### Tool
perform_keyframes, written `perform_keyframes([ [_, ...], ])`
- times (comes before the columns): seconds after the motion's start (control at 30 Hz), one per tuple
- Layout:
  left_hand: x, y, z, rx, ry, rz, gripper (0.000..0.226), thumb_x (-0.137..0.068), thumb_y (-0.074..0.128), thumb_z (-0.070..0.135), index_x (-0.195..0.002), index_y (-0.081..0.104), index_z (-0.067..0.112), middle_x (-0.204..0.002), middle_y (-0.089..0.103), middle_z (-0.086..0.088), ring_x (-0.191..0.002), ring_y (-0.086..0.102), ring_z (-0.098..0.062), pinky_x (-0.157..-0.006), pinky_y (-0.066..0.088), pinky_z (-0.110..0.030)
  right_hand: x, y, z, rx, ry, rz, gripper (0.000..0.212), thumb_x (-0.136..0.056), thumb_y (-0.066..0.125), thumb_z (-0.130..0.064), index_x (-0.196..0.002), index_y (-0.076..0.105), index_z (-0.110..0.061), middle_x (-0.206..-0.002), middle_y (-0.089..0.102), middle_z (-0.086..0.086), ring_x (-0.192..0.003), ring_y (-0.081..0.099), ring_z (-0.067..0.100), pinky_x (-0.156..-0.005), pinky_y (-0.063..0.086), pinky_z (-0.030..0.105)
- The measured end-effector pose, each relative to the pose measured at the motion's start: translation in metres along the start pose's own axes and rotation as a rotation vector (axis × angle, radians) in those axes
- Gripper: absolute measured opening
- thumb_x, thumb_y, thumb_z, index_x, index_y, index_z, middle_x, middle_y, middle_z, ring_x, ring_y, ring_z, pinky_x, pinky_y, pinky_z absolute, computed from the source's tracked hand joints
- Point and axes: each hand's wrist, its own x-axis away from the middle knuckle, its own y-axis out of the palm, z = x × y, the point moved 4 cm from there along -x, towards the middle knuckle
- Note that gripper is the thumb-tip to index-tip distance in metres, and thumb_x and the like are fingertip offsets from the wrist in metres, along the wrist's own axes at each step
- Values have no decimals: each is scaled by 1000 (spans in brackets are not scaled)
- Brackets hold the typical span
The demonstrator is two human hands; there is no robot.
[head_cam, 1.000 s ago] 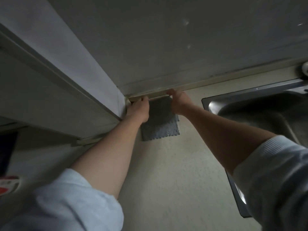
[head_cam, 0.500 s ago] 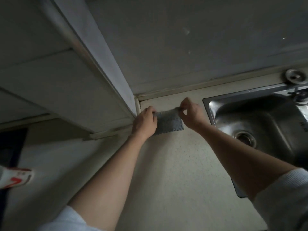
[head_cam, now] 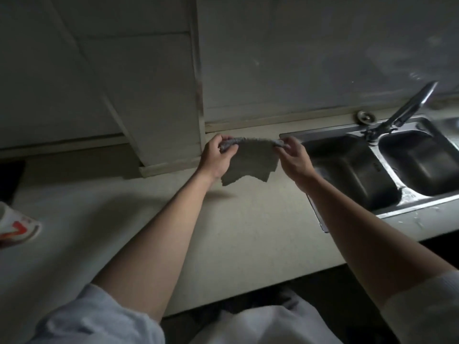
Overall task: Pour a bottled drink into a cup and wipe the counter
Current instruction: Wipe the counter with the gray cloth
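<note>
A small grey cloth hangs stretched between my two hands, lifted a little above the pale counter. My left hand pinches its upper left corner and my right hand pinches its upper right corner. The cloth's lower edge hangs loose and ragged. A white cup with a red mark lies at the far left edge of the counter, partly cut off. No bottle is in view.
A steel double sink with a faucet sits to the right of my hands. A white wall corner juts onto the counter behind my left hand. A dark object lies at the far left. The counter's front edge runs below my arms.
Both hands have drawn the cloth back from the wall joint and lifted it off the counter, holding it spread by its top corners. My view has tilted down and the faucet has come into sight.
</note>
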Motion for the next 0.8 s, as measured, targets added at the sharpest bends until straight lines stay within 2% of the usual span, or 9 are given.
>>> perform_keyframes([
  [0.07,17,-11,7,5,38,23,19,-92,66,12,-110,62,9,-100,63,-1,-86,57,-7,-71,41,-5,19,3,-8,-85,5,-10,17,-99,53,-22,-110,52,-9,-101,60,3,-90,61,13,-65,54,20],
  [0.17,42,-34,11,6,58,68,17,-92,67,12,-108,62,10,-100,64,0,-90,58,-10,-71,42,-5,42,14,-22,-155,-25,-90,9,-98,54,-24,-105,51,-18,-105,60,8,-97,63,24,-78,59,45],
  [0.3,92,-76,13,-5,23,200,15,-92,66,14,-106,62,10,-101,64,0,-91,58,-9,-71,42,-7,72,46,-40,-326,-50,-297,3,-100,52,-21,-100,51,-18,-108,60,15,-102,61,35,-81,57,54],
  [0.37,120,-98,10,-8,10,292,12,-91,68,16,-101,61,18,-98,65,2,-89,59,-10,-74,44,-13,86,67,-47,-427,-32,-345,4,-100,52,-17,-97,53,-14,-100,63,11,-95,61,31,-79,55,53],
  [0.43,149,-117,3,-31,-29,373,12,-90,69,20,-100,62,21,-95,66,4,-90,61,-12,-81,46,-23,102,91,-54,-505,2,-343,9,-99,55,-14,-90,55,-15,-89,64,4,-85,60,21,-71,53,44],
  [0.5,179,-134,-4,-68,-80,429,12,-90,67,19,-101,62,21,-96,66,3,-91,61,-14,-83,47,-27,124,117,-58,-570,42,-375,13,-99,56,-14,-86,54,-17,-89,65,4,-82,60,19,-66,53,38],
  [0.63,221,-167,-9,-169,-83,490,13,-94,61,16,-104,56,22,-102,62,3,-94,59,-14,-80,45,-24,169,153,-69,-588,44,-490,8,-102,50,-21,-94,47,-21,-108,60,14,-93,60,25,-64,58,43],
  [0.73,237,-186,-15,-214,-79,491,12,-97,57,17,-109,54,19,-105,60,2,-93,57,-13,-72,43,-17,189,169,-82,-508,-5,-475,5,-103,47,-22,-99,46,-23,-104,58,17,-87,58,26,-58,57,41],
  [0.8,241,-196,-19,-233,-61,493,13,-98,56,18,-111,53,17,-103,59,3,-94,58,-16,-71,44,-20,197,176,-91,-436,-29,-427,5,-104,45,-22,-99,45,-24,-97,60,16,-79,57,23,-49,51,31],
])
